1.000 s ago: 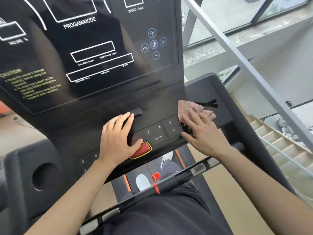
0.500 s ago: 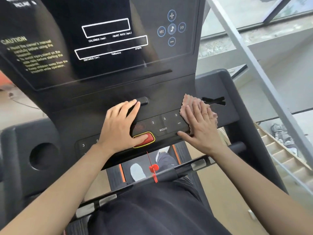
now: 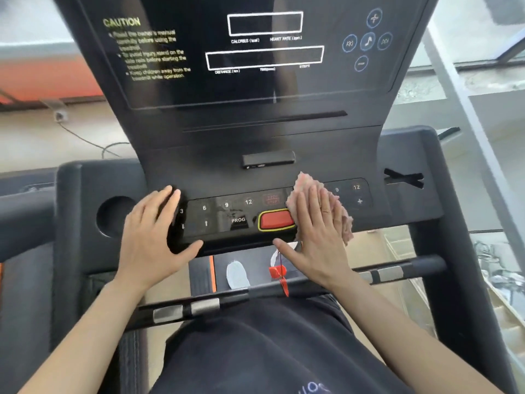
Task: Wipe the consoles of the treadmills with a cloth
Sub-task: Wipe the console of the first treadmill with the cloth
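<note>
The black treadmill console (image 3: 255, 137) fills the view, its dark display above and a strip of number buttons (image 3: 227, 211) below. A pink cloth (image 3: 307, 181) lies on the right half of that strip, just right of the red stop button (image 3: 277, 219). My right hand (image 3: 315, 231) presses flat on the cloth, fingers stretched out, with cloth edges showing above and to the right of the fingers. My left hand (image 3: 150, 237) rests flat on the strip's left end, holding nothing, its thumb hooked under the console's front edge.
A round cup holder (image 3: 113, 214) sits in the left tray. A black handlebar with metal sensors (image 3: 397, 273) crosses below my wrists, and a red safety clip (image 3: 278, 273) hangs on it. A white shoe (image 3: 237, 275) stands on the belt. Stairs (image 3: 505, 322) drop away at the right.
My left hand slid from the console's middle to the button strip's left end. My right hand moved the cloth left, up against the red button. The camera turned towards the console's centre.
</note>
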Motion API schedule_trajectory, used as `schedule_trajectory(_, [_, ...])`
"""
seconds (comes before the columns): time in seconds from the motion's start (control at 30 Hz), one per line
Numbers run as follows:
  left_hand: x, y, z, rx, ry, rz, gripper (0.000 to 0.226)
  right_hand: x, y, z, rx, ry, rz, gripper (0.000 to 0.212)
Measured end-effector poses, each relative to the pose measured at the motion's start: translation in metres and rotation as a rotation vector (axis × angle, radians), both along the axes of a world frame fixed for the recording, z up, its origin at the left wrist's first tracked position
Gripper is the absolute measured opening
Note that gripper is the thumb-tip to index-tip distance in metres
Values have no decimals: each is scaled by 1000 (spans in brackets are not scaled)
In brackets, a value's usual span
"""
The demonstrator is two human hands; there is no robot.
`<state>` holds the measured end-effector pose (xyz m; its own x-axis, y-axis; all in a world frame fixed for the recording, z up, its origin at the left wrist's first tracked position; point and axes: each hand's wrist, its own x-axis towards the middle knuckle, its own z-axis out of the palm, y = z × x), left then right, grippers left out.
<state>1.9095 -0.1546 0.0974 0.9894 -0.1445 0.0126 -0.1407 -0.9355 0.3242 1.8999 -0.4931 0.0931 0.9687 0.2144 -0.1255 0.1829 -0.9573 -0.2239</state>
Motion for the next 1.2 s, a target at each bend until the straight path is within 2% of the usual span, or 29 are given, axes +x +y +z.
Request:
schedule_trajectory(0.13, [-31, 19, -18, 28, 11, 113, 102, -1, 21, 2, 9, -7, 83, 99])
schedule_trajectory(0.27, [-36, 17, -27, -48, -53, 135, 99, 0, 46, 2, -42, 11, 182, 99])
schedule_trajectory(0.6, [-41, 34, -38, -265, -154, 80, 91, 3, 129, 2, -34, 22, 340, 102])
schedule_trajectory(0.73, [-45, 41, -35, -365, -152, 61, 81, 5, 158, 2, -33, 22, 412, 101])
schedule_trajectory(0.87, [-52, 42, -36, -474, -179, 130, 69, 5, 185, -4, -48, -17, 531, 94])
schedule_trajectory(0.97, [-59, 41, -38, -496, -202, 185, 68, 4, 194, -10, -42, -101, 603, 78])
schedule_trajectory(1.03, [-62, 39, -37, -513, -212, 193, 68, 4, 190, -14, -6, -150, 678, 63])
schedule_trajectory(1.2, [-62, 32, -28, -573, -222, 202, 68, -1, 167, -13, 315, -47, 775, 57])
